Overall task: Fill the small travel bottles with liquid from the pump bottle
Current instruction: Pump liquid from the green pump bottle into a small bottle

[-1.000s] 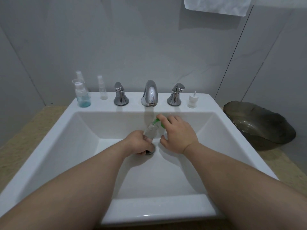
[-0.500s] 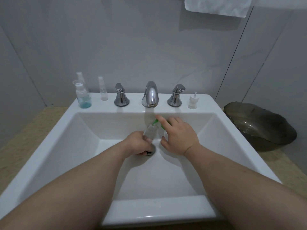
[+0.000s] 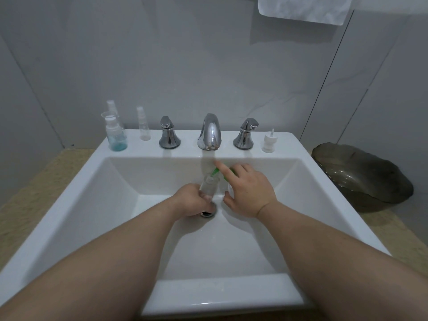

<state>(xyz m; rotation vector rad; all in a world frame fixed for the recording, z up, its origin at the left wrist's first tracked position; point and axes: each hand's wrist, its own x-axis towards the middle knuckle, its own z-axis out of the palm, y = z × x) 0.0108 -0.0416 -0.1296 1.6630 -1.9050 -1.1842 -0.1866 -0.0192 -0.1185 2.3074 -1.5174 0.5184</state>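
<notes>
The left hand [image 3: 192, 200] curls its fingers round a small clear travel bottle [image 3: 209, 184], holding it upright just above the drain [image 3: 207, 213]. Close beside it, the right hand [image 3: 249, 193] wraps the pump bottle [image 3: 229, 187], forefinger straight over its green nozzle [image 3: 215, 171], which points at the travel bottle's mouth. Beyond both hands stands the faucet [image 3: 209, 133]. Far beyond and left of the left hand, a blue-filled bottle [image 3: 116, 137] stands on the sink [image 3: 81, 177] ledge.

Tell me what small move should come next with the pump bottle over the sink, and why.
Probably press the green pump head down with the right hand, whose index finger lies on it. The nozzle points at the open mouth of the small clear bottle, which the left hand holds above the drain, so a squirt should land inside.
</notes>
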